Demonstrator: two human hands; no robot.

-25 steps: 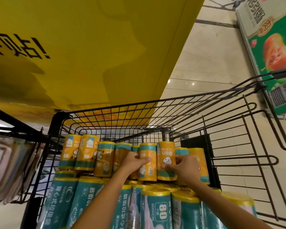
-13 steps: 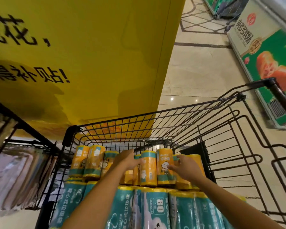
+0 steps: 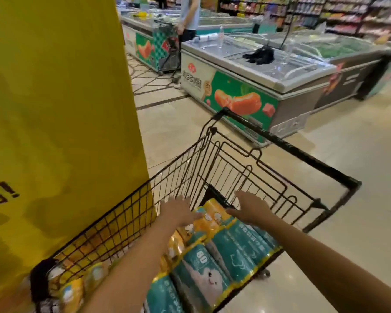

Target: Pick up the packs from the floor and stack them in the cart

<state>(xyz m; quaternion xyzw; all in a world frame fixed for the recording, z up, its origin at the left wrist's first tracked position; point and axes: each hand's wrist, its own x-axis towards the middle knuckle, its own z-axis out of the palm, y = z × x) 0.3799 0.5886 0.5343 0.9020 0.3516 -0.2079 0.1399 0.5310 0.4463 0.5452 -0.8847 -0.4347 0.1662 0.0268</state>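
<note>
A black wire cart (image 3: pixel 253 177) stands in front of me, filled with teal and yellow packs (image 3: pixel 215 263) lying stacked. Smaller orange packs (image 3: pixel 209 219) sit on top toward the cart's handle end. My left hand (image 3: pixel 178 210) hovers over the orange packs with fingers stretched out, its fingertips near or touching one. Just to the right, my right hand (image 3: pixel 250 207) is spread flat above the same packs, holding nothing. No packs on the floor are in view.
A yellow sign panel (image 3: pixel 61 109) stands tight against the cart's left side. Chest freezers (image 3: pixel 246 86) line the aisle ahead, and a person (image 3: pixel 189 16) stands with another cart at the back. Tiled floor (image 3: pixel 339 159) lies open to the right.
Both hands have let go of the orange packs and lifted off them with fingers spread. My view has swung up and to the right, showing the aisle and freezers.
</note>
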